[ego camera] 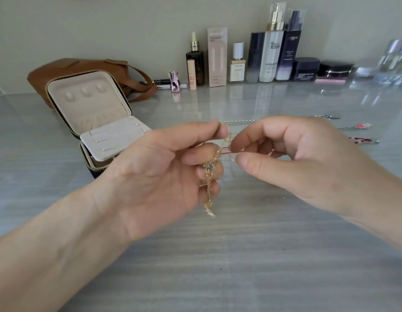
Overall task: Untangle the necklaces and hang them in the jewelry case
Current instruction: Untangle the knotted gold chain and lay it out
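My left hand (pixel 164 176) holds a tangle of gold necklaces (pixel 210 188) above the table, fingers curled round the chains, whose ends dangle below. My right hand (pixel 292 161) pinches a thin red cord (pixel 229 152) that runs out of the tangle. The jewelry case (pixel 92 113) stands open at the left, its cream lid upright with three hooks and an inner flap with small pegs folded forward. More necklaces lie on the table behind my hands: a silver chain (pixel 240 121) and pieces with red pendants (pixel 362 126).
A brown leather bag (pixel 83 66) sits behind the case. Several cosmetic bottles and jars (pixel 270 55) line the back wall, with a small pink bottle (pixel 174 82) in front. The grey table (pixel 218 255) stretches toward me.
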